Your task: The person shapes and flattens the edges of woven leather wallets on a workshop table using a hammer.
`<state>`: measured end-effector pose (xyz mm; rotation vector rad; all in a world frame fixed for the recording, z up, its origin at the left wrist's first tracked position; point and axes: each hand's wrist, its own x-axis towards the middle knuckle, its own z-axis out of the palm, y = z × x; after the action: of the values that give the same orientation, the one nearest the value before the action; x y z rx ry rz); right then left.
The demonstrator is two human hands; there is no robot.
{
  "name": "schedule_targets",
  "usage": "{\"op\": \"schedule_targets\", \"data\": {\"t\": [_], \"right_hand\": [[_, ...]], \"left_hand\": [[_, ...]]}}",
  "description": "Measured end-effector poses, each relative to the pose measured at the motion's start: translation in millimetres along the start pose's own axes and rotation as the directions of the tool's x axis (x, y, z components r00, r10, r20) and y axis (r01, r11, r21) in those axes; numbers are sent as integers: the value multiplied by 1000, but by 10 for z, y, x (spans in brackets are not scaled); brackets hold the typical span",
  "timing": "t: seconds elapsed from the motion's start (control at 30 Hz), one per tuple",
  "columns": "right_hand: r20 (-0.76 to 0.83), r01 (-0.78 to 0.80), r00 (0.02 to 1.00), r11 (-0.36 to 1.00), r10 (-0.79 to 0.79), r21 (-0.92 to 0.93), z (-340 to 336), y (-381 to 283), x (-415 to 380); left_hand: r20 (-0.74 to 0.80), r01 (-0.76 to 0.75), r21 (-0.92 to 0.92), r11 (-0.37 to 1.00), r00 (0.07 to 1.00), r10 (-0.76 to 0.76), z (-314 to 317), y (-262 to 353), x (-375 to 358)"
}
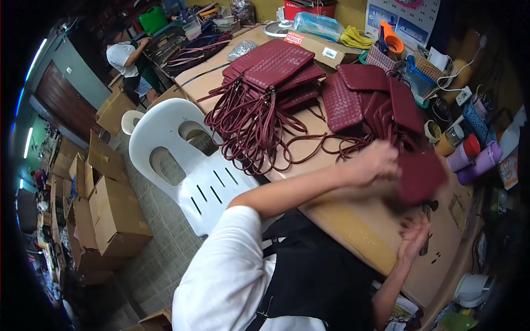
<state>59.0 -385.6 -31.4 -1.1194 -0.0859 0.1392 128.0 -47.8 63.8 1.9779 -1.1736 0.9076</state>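
Observation:
My left hand (376, 163) reaches across the table with its fingers curled at the edge of a dark red pouch (422, 177), which is blurred by motion. Lower down, my right hand (414, 236) has its fingers spread, holding nothing, beside a dark tool (425, 231) on the tabletop. A pile of woven dark red pouches (279, 63) lies farther back, its looped straps hanging over the table edge. To its right is a second group of red pouches (343, 105), some standing on edge close behind my left hand.
A white plastic chair (207, 185) stands left of the table (353, 220). Cups, baskets and a purple tumbler (487, 157) line the right edge. Open cardboard boxes (118, 212) are on the floor at left. Another person (126, 58) works at the far left.

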Motion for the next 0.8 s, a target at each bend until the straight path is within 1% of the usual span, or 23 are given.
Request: {"op": "schedule_targets", "data": {"t": [0.03,0.07,0.1,0.13,0.17,0.2,0.23,0.27,0.3,0.33,0.37,0.4,0.43,0.47,0.5,0.57,0.6,0.63,0.7,0.73,0.77,0.8], "right_hand": [[53,-14,999,954,-2,300,466,-45,-84],[-136,-60,983,917,123,393,719,-118,-142],[-307,-80,916,868,258,490,832,-154,-193],[-310,-82,914,867,262,492,756,-62,-201],[-257,-93,955,975,144,201,624,97,-176],[-162,-65,986,992,47,-108,566,193,-153],[-153,-69,987,992,52,-107,671,169,-189],[-119,-28,992,998,34,50,788,141,-261],[-89,7,996,979,11,206,918,115,-324],[-81,49,996,958,-27,284,1004,119,-368],[-76,46,997,958,-25,283,1013,164,-399],[-62,78,996,960,-63,270,1019,221,-441],[-49,108,994,960,-99,258,1028,260,-478],[-24,87,996,972,-84,219,1028,261,-505],[-20,86,996,972,-83,219,1026,219,-512],[231,67,969,994,-86,89,978,71,-496],[245,17,968,993,-46,121,967,-43,-448],[244,15,969,992,-45,122,894,-54,-423],[20,57,998,998,-57,6,778,-52,-405],[22,58,998,998,-59,8,766,-15,-437],[-36,109,994,993,-108,50,762,25,-467],[-95,164,983,982,-155,91,788,43,-467]], "left_hand": [[54,-10,-112,994,998,16,18,184,-205],[226,90,-213,973,973,-40,26,343,-443],[397,202,-295,934,915,-72,39,476,-669],[400,205,-298,932,913,-73,59,579,-847],[357,246,-344,906,927,-116,62,657,-1002],[313,284,-387,877,935,-164,33,718,-1102],[311,289,-379,879,935,-173,-61,815,-1086],[236,406,-382,830,911,-338,-145,916,-1039],[158,512,-396,763,856,-492,-191,987,-1013],[86,559,-359,748,817,-570,-166,1011,-1047],[82,560,-357,748,816,-572,-163,1000,-1058],[183,709,-439,552,672,-717,-179,990,-1050],[300,812,-490,317,498,-813,-190,977,-1046],[229,734,-337,590,671,-705,-157,837,-1115],[225,734,-336,590,671,-707,-206,833,-1102],[196,647,-159,746,761,-619,-317,845,-1053],[296,675,-239,698,735,-610,-354,834,-1031],[297,676,-239,697,734,-611,-354,875,-1010],[246,567,-231,791,820,-516,-293,995,-980],[338,548,-202,812,817,-467,-221,1031,-1026],[335,546,-200,814,819,-466,-187,1022,-1047],[405,533,-129,836,798,-446,-184,1003,-1037]]}}
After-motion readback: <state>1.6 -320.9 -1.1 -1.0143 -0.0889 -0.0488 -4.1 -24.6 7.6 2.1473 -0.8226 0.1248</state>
